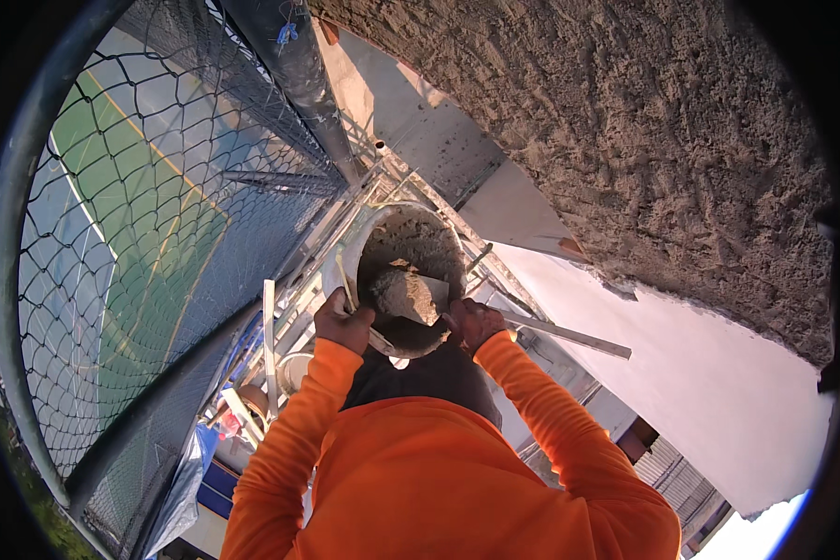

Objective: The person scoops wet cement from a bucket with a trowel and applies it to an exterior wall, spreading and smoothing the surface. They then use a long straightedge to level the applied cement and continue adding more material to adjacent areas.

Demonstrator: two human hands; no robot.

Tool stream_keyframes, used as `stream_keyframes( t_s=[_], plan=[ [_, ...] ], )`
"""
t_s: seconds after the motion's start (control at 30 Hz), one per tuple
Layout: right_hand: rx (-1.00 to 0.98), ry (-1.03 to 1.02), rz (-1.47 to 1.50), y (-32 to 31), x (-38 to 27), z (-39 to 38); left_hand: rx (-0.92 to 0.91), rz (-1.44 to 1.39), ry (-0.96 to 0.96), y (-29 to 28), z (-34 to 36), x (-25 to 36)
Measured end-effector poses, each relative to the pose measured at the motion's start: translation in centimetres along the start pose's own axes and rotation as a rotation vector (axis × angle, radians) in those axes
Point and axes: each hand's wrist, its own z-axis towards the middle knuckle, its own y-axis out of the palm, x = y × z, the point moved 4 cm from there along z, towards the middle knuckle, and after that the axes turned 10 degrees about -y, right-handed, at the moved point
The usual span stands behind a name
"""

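Currently, the left hand point(343, 322) is closed on the rim of a bucket point(409, 230), which sits in front of the person's body with its mouth turned up toward the head. The right hand point(476, 324) is curled tight around a trowel point(436, 293) at the bucket's right edge, its handle hidden by the fingers. The trowel's blade lies inside the bucket, carrying wet mortar point(405, 295). To the left stands a wire fence point(173, 322); to the upper right, a rough brown wall point(644, 168).
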Motion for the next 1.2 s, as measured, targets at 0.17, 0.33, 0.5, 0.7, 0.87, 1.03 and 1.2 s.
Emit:
stream_keyframes(
  t_s=[0.17, 0.33, 0.5, 0.7, 0.87, 1.03, 1.2],
  plan=[
    [0.122, 0.026, 0.008, -3.4, -1.6, 1.8, 0.063, -0.047, 0.018, -1.9, 1.1, -1.3],
    [0.276, -0.237, 0.061, -7.8, -2.9, 2.1, 0.093, -0.049, 0.006, -4.4, 2.1, -2.8],
    [-0.2, -0.207, 0.972, -9.7, 0.6, 5.5, 0.212, -0.031, -0.177, -5.6, 3.2, -5.4],
    [0.42, 0.249, 0.909, -16.5, 17.1, 13.5, 0.28, -0.071, -0.193, -4.4, 3.7, -7.2],
    [0.929, 0.106, 0.322, -20.3, 19.2, 2.8, 0.359, 0.09, -0.22, -3.0, 4.4, -5.5],
    [0.405, -0.142, 0.1, -14.8, 11.8, 0.7, 0.33, 0.033, -0.148, -0.4, 3.8, -2.0],
    [-0.143, -0.088, -0.364, -9.3, 5.6, 6.4, 0.166, 0.004, -0.041, 2.3, 2.1, 2.4]
  ],
)
